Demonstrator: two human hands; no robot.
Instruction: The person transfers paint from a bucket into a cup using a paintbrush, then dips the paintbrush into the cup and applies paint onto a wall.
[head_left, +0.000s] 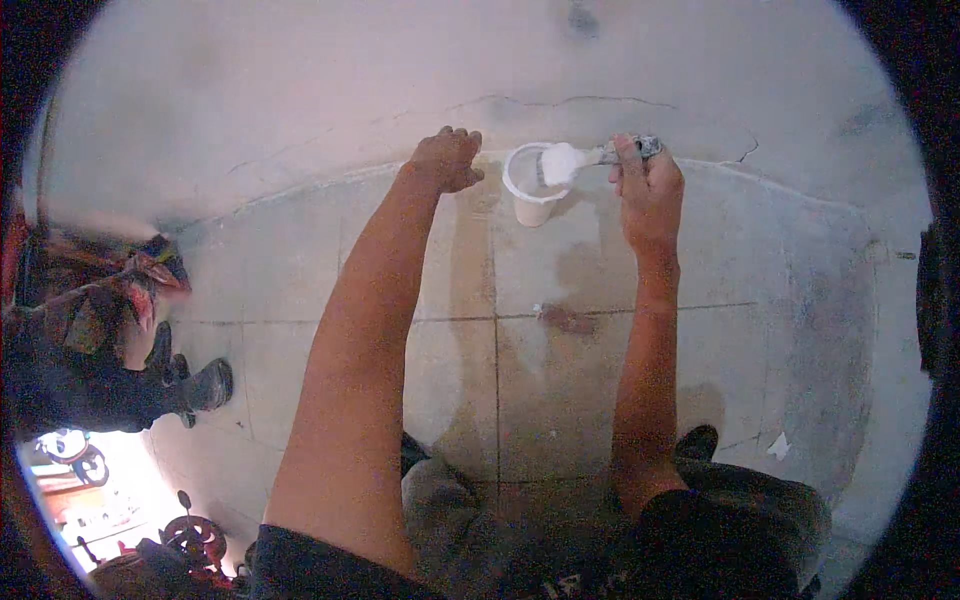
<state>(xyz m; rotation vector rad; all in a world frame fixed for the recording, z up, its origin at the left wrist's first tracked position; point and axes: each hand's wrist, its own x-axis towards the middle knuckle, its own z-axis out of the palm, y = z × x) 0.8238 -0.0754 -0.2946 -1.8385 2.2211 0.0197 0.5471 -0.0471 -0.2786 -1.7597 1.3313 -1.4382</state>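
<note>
A pale plastic cup (532, 212) with a white-smeared rim stands on the tiled floor near the foot of a wall. My right hand (649, 176) is closed around the handle of a paintbrush (562, 163), whose bristles carry thick white paint or paste and lie over the cup's mouth. To the left of the cup, my left hand (450, 159) is apart from it, fingers slightly bent and thumb spread, with nothing seen in it. How much the cup holds cannot be told.
A pale wall (300, 97) with thin cracks rises beyond the tiled floor (450, 360). Dark shoes and a heap of cloth or bags (97, 322) lie at left, near a bright doorway with motorcycles. A white scrap (779, 447) lies at lower right.
</note>
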